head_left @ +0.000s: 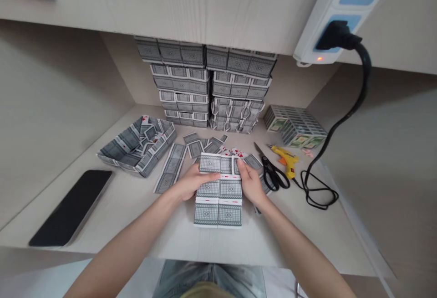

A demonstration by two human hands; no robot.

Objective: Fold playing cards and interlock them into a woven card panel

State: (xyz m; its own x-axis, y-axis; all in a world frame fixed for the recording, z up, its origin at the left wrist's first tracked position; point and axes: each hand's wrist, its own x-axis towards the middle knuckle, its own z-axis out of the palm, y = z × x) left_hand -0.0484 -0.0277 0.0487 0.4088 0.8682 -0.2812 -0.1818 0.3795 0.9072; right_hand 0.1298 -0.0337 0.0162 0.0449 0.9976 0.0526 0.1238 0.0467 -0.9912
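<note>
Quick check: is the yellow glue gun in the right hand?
No, the yellow glue gun lies on the desk beside the scissors, while the right hand holds the card piece.

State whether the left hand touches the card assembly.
Touching: the head view shows the left hand holding the card assembly by its left edge, thumb across it.

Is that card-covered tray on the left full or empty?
Partly filled: loose cards lie inside the tray, while part of its inside shows bare.
</note>
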